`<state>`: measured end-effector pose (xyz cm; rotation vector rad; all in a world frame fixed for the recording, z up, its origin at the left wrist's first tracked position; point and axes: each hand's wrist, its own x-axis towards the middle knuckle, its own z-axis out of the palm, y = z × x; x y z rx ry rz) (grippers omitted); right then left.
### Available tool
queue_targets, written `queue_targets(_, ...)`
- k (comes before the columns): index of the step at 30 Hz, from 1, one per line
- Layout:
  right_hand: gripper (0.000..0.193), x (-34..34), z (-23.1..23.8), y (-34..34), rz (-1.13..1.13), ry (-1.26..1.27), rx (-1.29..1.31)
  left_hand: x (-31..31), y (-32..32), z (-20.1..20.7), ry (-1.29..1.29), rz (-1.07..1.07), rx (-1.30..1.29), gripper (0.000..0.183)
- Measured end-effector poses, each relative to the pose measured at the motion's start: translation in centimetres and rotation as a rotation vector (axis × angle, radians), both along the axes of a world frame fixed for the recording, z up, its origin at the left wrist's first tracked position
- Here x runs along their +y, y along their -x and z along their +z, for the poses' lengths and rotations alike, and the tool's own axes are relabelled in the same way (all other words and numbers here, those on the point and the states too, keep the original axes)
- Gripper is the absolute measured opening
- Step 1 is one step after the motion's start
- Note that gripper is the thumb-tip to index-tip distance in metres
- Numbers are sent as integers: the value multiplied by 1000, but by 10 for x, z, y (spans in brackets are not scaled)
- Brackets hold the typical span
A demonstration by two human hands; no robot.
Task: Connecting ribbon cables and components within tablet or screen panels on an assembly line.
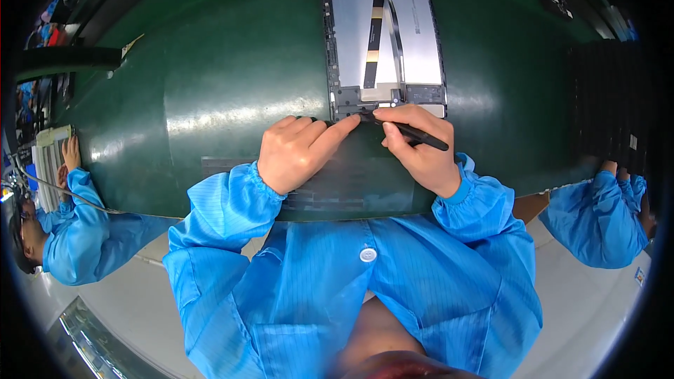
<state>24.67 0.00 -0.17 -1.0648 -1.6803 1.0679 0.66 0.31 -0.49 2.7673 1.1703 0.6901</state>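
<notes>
A tablet device with its back off (419, 49) lies on the green table in front of me, showing silver panels, a dark frame and a black flex cable (374, 38) with gold-coloured bands. My left hand (298, 147) rests at its near edge. The index finger is stretched out, its tip touching the frame near the lower left corner; the other fingers curl loosely and the thumb is hidden. My right hand (425, 151) is closed round slim black tweezers (421, 137), held like a pen. Their tip points left at the near edge, close to my left fingertip, where the fine detail is too small to make out.
The green table mat (232, 63) spreads around the device. A dark stack (607, 109) stands at the right. People in blue smocks sit at both sides, one with a hand (71, 153) by a pale stack (50, 168) at the left. A dark bar (70, 60) juts in there.
</notes>
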Motion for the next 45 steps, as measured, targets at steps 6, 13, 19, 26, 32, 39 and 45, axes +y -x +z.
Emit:
queue_targets(6, 15, -1, 0, -7, -124, 138, 71, -1, 0, 0, 8, -4, -10, 55)
queue_targets(13, 16, 1, -1, -12, -127, 76, 25, 0, 9, 1, -31, -26, -24, 52)
queue_targets(19, 21, 6, -1, -4, 104, -68, 23, 5, 9, 1, -81, -51, -37, 48)
queue_targets(26, 27, 6, 9, -6, 208, -38, -76, 7, 5, 8, -94, -44, -86, 47)
queue_targets(32, 22, 5, -1, -2, 162, -162, -16, 4, 3, 6, -92, -79, -112, 48)
queue_targets(39, 23, -2, -2, -6, 93, -194, 8, -9, 7, 10, -22, -36, -85, 44)
queue_targets(45, 22, -14, 3, -24, 116, 334, 153, -39, 8, 22, 165, -294, 117, 45)
